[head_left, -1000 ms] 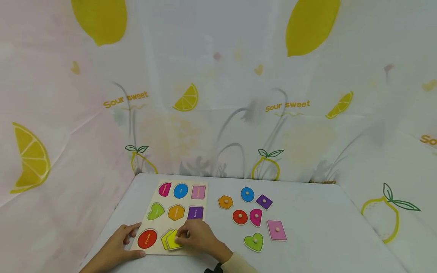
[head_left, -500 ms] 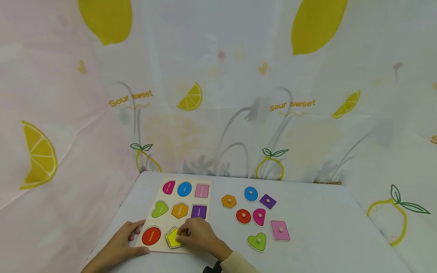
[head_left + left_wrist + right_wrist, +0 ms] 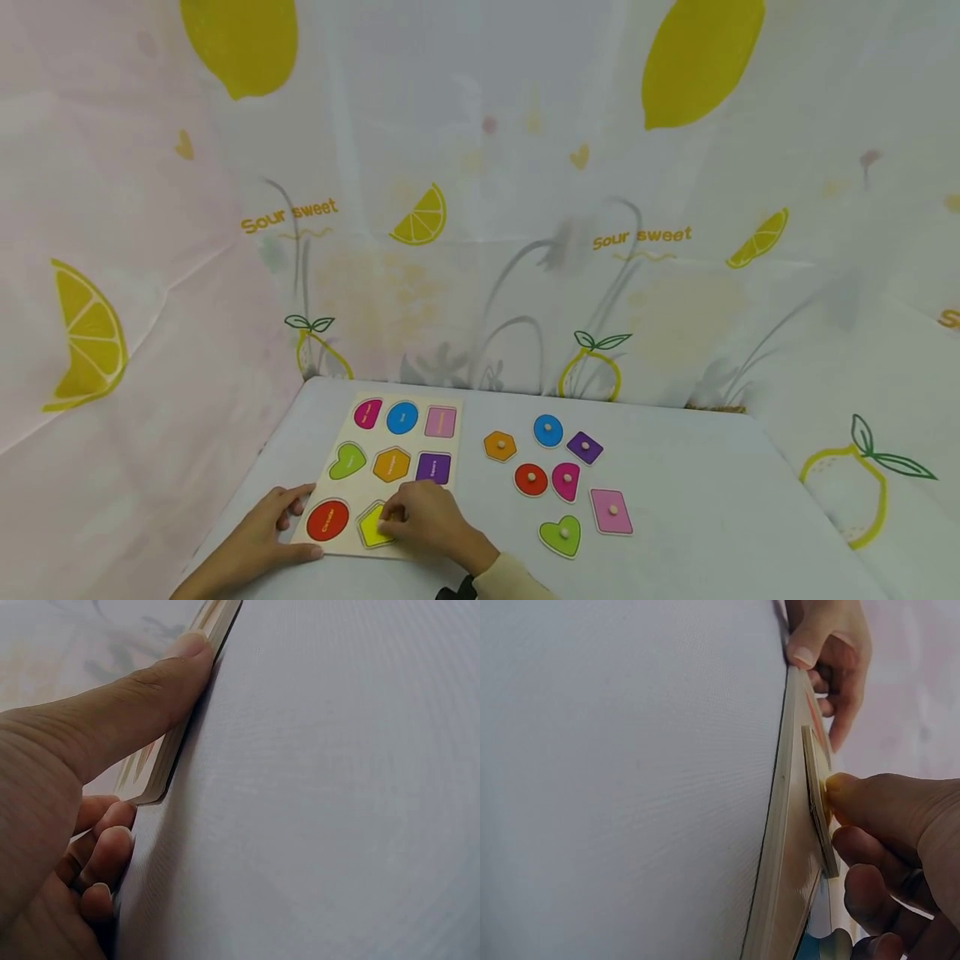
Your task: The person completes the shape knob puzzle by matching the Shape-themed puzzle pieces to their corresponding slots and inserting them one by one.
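A pale wooden puzzle board (image 3: 366,498) with several coloured shapes lies at the left of the table in the head view. The left hand (image 3: 264,531) holds its near left corner; in the left wrist view the thumb (image 3: 142,697) lies over the front edge and curled fingers sit at the side. With thumb and fingertips the right hand (image 3: 429,518) pinches a yellow pentagon piece (image 3: 370,527) over the yellow pentagon place. From the right wrist view, the pentagon (image 3: 817,799) is against the board's face, slightly tilted. The grip hides its knob; how far it sits in is unclear.
Right of the board lie several knobbed pieces: an orange hexagon (image 3: 495,450), blue circle (image 3: 547,425), purple square (image 3: 582,454), red circle (image 3: 525,486), magenta half round (image 3: 562,490), pink rectangle (image 3: 613,523) and green heart (image 3: 557,546). Lemon-print cloth (image 3: 480,275) surrounds the white table.
The yellow pentagon, earlier offset to the right of its printed place, now lies nearly in line with it. The left hand stays at the board's corner. The head view has shifted slightly.
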Available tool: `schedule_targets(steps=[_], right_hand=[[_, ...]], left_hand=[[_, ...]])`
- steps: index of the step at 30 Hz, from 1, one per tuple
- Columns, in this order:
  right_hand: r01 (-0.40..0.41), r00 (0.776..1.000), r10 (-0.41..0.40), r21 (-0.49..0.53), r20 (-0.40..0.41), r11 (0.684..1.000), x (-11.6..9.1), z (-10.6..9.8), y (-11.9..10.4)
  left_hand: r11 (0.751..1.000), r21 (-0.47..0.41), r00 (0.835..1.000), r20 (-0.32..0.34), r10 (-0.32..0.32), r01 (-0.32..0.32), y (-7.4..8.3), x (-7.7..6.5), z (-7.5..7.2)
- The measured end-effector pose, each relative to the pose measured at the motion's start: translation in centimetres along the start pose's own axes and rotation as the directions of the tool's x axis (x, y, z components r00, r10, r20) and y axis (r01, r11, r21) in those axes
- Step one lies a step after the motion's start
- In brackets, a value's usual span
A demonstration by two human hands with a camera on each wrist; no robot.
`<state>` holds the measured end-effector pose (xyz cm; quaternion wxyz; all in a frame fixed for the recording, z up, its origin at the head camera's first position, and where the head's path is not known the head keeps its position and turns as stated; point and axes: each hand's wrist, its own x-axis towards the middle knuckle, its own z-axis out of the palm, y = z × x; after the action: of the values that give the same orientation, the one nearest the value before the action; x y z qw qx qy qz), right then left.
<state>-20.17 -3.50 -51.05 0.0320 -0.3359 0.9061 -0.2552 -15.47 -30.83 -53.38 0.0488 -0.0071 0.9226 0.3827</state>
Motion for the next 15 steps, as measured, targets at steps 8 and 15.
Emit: schedule_targets(steps=[8, 15], right_hand=[[0.021, 1.0, -0.022, -0.047, -0.019, 0.999, 0.36, 0.0, -0.18], [0.021, 0.999, -0.018, -0.112, 0.029, 0.993, 0.53, -0.03, -0.51]], left_hand=[[1.0, 0.014, 1.0, -0.008, -0.006, 0.006, -0.09, 0.2, 0.03], [1.0, 0.012, 1.0, -0.008, 0.007, -0.007, -0.12, 0.04, 0.1]])
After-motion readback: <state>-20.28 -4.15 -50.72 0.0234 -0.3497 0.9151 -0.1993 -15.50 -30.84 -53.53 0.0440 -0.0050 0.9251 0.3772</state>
